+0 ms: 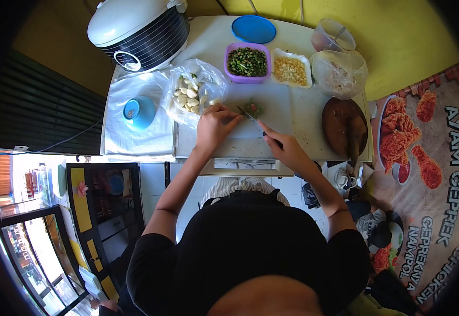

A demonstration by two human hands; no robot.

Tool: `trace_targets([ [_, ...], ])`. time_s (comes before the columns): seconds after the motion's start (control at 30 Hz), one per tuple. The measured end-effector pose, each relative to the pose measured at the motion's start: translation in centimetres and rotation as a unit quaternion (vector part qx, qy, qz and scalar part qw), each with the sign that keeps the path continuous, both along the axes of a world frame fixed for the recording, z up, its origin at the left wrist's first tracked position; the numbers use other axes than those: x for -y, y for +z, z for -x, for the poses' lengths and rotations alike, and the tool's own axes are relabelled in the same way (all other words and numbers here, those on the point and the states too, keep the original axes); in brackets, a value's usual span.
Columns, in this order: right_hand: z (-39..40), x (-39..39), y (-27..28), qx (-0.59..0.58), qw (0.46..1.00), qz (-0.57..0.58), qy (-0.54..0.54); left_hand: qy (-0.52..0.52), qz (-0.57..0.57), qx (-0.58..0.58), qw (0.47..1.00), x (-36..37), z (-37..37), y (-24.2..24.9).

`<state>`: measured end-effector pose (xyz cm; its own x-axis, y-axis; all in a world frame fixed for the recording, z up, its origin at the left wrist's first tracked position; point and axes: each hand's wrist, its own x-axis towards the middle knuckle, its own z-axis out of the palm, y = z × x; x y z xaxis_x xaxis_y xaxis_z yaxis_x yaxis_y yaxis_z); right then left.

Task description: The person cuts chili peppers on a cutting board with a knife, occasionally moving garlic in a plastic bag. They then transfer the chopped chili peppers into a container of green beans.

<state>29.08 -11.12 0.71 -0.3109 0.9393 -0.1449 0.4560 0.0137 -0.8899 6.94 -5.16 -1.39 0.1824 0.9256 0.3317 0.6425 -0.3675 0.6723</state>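
My right hand point(283, 149) is wrapped round the dark handle of a knife point(249, 114), whose blade points up and left over a pale cutting board point(279, 102). Small green and reddish chopped bits point(254, 108) lie on the board by the blade. Close to the knife tip, my left hand point(215, 126) has its fingers pinched together low over the board; what they hold, if anything, is too small to make out. Just beyond that hand stands an open plastic bag of peeled garlic cloves point(188, 97).
Behind the board are a purple tub of chopped greens point(247, 62), a white tray of pale chopped pieces point(290, 69) and a blue lid point(253, 29). A mortar point(335, 124) with a pestle sits right. Left are a blue bowl point(139, 112) and a rice cooker point(140, 34).
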Motion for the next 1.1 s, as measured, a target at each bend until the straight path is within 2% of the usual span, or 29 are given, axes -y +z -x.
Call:
trace_targets([
  [0.17,0.4,0.3,-0.7,0.042,0.997,-0.066,0.015,-0.008,0.002,-0.007,1.000,0.3,0.1,0.0],
  [0.27,1.0,0.4,-0.5,0.072,0.995,-0.066,0.004,-0.011,-0.006,0.007,1.000,0.3,0.2,-0.1],
  [0.5,1.9,-0.2,-1.2,0.052,0.994,-0.091,-0.008,-0.011,0.009,0.001,1.000,0.3,0.2,-0.1],
  [0.57,2.3,-0.4,-1.4,0.117,0.988,-0.099,0.002,-0.005,0.003,0.014,1.000,0.4,0.3,-0.1],
  [0.7,2.2,0.5,-1.7,0.102,0.988,-0.118,-0.006,0.008,0.018,0.012,1.000,0.4,0.2,0.1],
  [0.77,1.1,1.5,-1.7,0.050,0.996,-0.077,-0.009,0.019,0.026,0.054,0.998,0.4,0.1,-0.6],
  [1.1,0.6,1.8,-0.4,0.006,0.999,-0.032,-0.026,0.039,0.019,0.051,0.998,0.7,-0.2,-0.9],
])
